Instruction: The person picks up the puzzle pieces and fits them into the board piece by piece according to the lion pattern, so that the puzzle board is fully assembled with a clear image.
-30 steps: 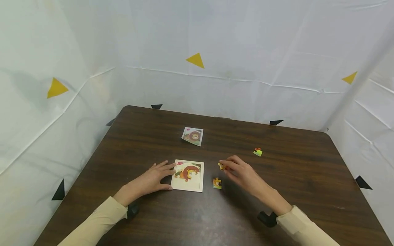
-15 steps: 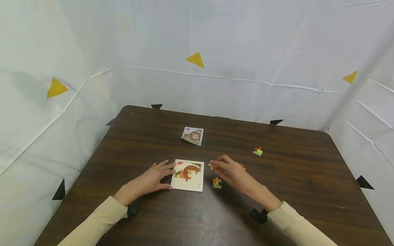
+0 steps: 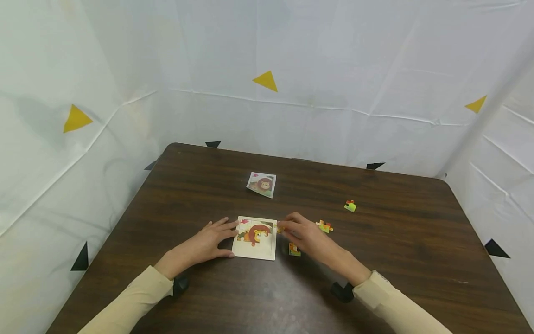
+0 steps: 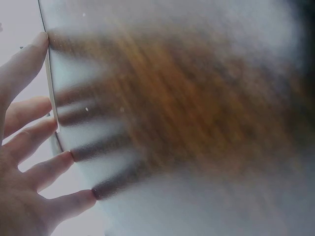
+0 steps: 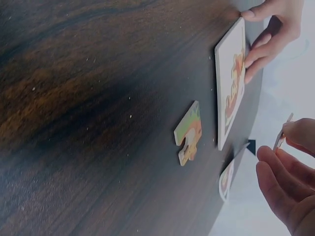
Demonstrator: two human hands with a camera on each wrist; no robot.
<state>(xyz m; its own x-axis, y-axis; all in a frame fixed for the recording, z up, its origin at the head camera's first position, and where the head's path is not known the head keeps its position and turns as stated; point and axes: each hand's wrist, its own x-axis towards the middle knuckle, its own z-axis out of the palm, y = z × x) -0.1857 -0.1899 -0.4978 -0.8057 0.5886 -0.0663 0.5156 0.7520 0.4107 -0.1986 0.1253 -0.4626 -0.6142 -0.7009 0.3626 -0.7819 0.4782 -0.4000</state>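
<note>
A square white puzzle board (image 3: 250, 253) lies on the dark wooden table, with part of a lion picture fitted in it. My left hand (image 3: 204, 243) rests at its left edge, fingers spread and fairly straight, fingertips touching the rim. My right hand (image 3: 306, 234) pinches a small jigsaw piece (image 3: 279, 227) between thumb and fingers, at the board's right edge; in the right wrist view that piece (image 5: 280, 136) shows edge-on, raised above the table. Below the right hand, a green and orange jigsaw piece (image 3: 294, 250) lies flat beside the board.
Another jigsaw piece (image 3: 324, 226) lies just right of the right hand, and a green and red one (image 3: 350, 206) farther back. Behind the board sits a paper picture (image 3: 262, 184) of the lion with a curled corner. White sheeting (image 3: 317, 55) hangs beyond the table's far edge.
My right hand has moved left with the pinched jigsaw piece, from open table to the board's right edge, uncovering another piece behind it. My left hand stays in place.
</note>
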